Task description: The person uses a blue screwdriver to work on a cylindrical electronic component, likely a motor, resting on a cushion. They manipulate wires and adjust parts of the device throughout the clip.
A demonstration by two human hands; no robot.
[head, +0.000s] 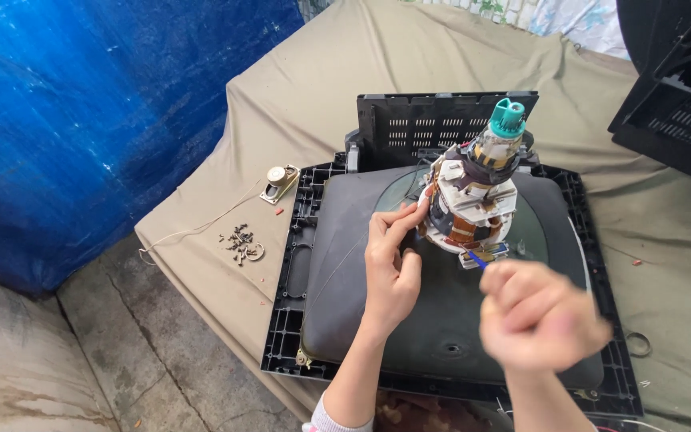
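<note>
Far left: blue tarp (pixel 113 120) hangs over the concrete floor (pixel 57 360). On the tan cloth (pixel 297 88) lies a small speaker (pixel 280 181) w/ a thin wire (pixel 193 232) trailing off it, and just right of the wire's end a little heap of screws (pixel 240 242).

Centre: CRT picture tube (pixel 409 320) sits face-down in its black plastic frame (pixel 288 304), neck pointing up. Your left hand (pixel 392 268) has fingertips pressed on the left side of the deflection yoke (pixel 473 204), thumb apart from them, not wrapped round it. Yoke stands on the tube neck, copper windings showing, teal cap (pixel 507 118) on top. Black vented panel (pixel 433 124) stands behind it.

Right: your right hand (pixel 539 316) is blurred, fingers curled together just below-right of the yoke base; a thin blue tip (pixel 478 259) shows between hand and yoke, but can't tell whether it's actually clamped. Black vented housing (pixel 681 88) top right.
</note>
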